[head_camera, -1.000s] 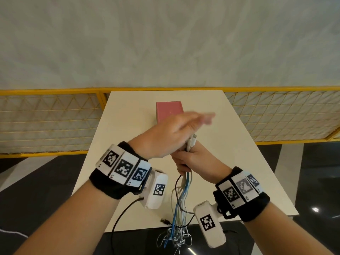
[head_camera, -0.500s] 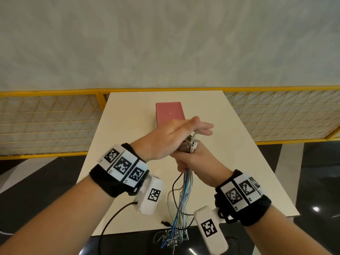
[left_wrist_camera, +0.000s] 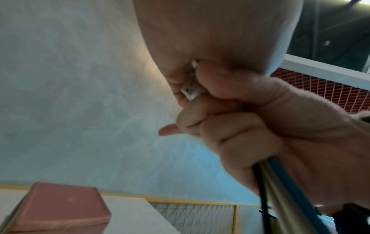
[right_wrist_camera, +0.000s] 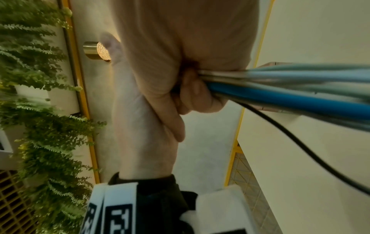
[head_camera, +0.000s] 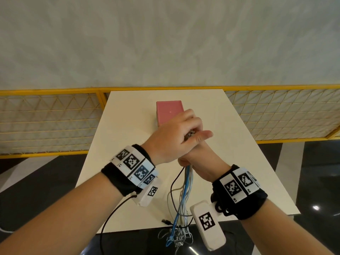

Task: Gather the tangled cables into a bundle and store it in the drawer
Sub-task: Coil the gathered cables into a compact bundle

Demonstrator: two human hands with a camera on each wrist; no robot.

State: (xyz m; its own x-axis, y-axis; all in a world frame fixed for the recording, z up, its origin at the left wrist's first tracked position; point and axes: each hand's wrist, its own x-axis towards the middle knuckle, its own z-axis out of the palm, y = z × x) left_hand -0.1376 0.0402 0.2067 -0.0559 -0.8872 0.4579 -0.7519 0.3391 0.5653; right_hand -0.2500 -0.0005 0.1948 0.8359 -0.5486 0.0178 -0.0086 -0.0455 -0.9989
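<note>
R hand fisted round cables; L hand curled over the connector ends, above table.

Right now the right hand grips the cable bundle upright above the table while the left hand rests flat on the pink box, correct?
Not quite. The left hand is not on the pink box; it closes over the plug ends atop the cable bundle, as the head view shows. The right hand does grip it above the table.

The right hand is gripping the cables upright; the left hand is curling over their top ends. The pink box is sitting at twelve o'clock on the bench.
</note>
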